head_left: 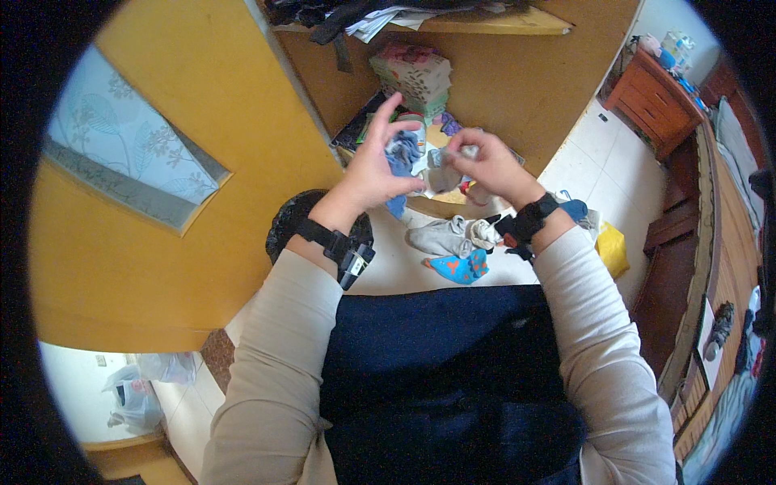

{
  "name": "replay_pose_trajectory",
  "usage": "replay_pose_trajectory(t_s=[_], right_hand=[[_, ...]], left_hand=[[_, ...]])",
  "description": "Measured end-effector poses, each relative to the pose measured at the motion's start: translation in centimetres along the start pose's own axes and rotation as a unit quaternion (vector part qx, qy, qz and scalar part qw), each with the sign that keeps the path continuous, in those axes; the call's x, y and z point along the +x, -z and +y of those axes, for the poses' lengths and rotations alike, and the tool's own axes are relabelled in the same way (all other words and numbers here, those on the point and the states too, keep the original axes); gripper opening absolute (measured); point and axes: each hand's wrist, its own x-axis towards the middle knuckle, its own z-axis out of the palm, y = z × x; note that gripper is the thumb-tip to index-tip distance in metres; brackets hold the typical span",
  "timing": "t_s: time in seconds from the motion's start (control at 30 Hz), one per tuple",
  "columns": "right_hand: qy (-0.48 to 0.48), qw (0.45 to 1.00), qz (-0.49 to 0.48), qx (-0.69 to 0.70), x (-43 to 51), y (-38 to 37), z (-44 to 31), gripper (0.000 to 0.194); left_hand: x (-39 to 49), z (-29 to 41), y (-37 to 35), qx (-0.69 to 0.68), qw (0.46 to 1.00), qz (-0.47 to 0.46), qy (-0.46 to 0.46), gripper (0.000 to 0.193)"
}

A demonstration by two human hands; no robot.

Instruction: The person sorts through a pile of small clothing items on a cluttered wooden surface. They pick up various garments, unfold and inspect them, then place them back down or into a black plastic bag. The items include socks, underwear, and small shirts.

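My left hand (pixel 377 160) is raised at the lower compartment of a wooden cabinet, its fingers spread wide. Blue-grey crumpled cloth (pixel 402 159) shows between its thumb and fingers; whether the hand touches it is unclear. To the right, my right hand (pixel 479 159) pinches a small greyish cloth item (pixel 445 176), blurred, with fingertips together. Below the hands, on the tiled floor, lie rolled grey socks (pixel 441 236), a whitish sock bundle (pixel 485 233) and a blue sock with orange patterns (pixel 465 267). A purple item (pixel 450 124) lies inside the compartment behind my hands.
A bin with a black liner (pixel 286 227) stands beside my left wrist. A patterned box (pixel 418 76) sits inside the cabinet, under a shelf (pixel 485 24) with papers and dark cloth. A yellow item (pixel 612 250) lies on the floor at right, near a wooden bed frame (pixel 673 242). The yellow door (pixel 242 139) fills the left.
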Motion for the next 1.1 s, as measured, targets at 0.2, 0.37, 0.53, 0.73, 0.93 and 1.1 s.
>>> replay_pose_trajectory(t_s=[0.2, 0.37, 0.53, 0.73, 0.93, 1.1], right_hand=[[-0.067, 0.962, -0.030, 0.265, -0.7, -4.3, -1.4, 0.006], [-0.062, 0.926, 0.025, 0.373, -0.2, -6.2, -1.2, 0.014], [-0.122, 0.822, 0.058, 0.554, 1.4, -6.3, -0.2, 0.053], [-0.048, 0.915, 0.040, 0.399, 1.9, -5.9, -0.2, 0.057], [-0.040, 0.967, 0.034, 0.249, 1.6, -5.9, 0.5, 0.051], [-0.020, 0.984, 0.060, 0.166, 1.2, -6.8, 0.7, 0.056]], left_hand=[[0.1, -0.3, -2.1, -0.070, 0.995, 0.033, 0.064, 0.108], [0.0, -1.4, -1.1, 0.049, 0.990, 0.052, 0.120, 0.065], [-0.6, -2.2, 0.2, -0.058, 0.959, 0.117, 0.252, 0.038], [-1.0, -1.8, 1.3, -0.282, 0.906, 0.144, 0.281, 0.032], [-1.1, -1.1, 1.2, -0.264, 0.915, 0.111, 0.284, 0.033], [-1.2, -1.0, 0.9, -0.273, 0.907, 0.136, 0.290, 0.029]])
